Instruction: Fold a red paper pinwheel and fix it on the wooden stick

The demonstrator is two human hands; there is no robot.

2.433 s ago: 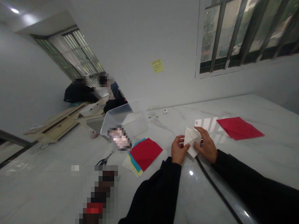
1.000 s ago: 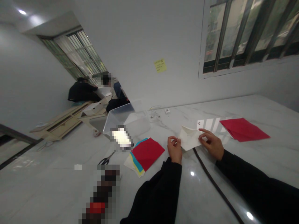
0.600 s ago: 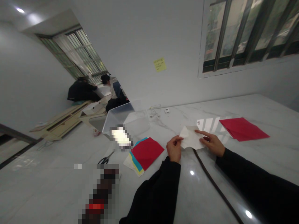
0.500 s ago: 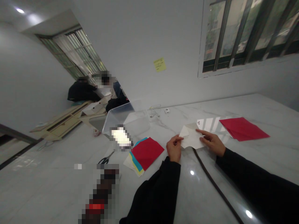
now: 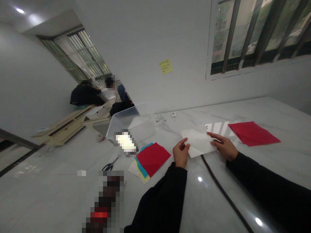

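Note:
A creased sheet of white paper (image 5: 198,142) is between my two hands above the table. My left hand (image 5: 180,154) grips its left edge with thumb and forefinger. On the opposite side, my right hand (image 5: 225,148) has the paper's right edge between its thumb and fingers. Under the paper, a dark cable or strip (image 5: 218,183) runs towards the front edge of the view. A stack of coloured paper with a red sheet (image 5: 154,159) on top lies left of my left hand; blue, yellow and white edges show beneath. More red paper (image 5: 254,133) lies beyond my right hand.
Black-handled scissors (image 5: 108,166) lie left of the stack, near a blurred bright-screened device (image 5: 125,142). Behind them is a clear plastic bin (image 5: 121,121). A small white block (image 5: 173,115) and thin cable are by the wall. Two people (image 5: 85,94) sit at the far left.
The white paper, folded over at its upper left before, is now opened out wider and flatter. My right hand has shifted slightly right, and my left thumb and forefinger have moved at the edge.

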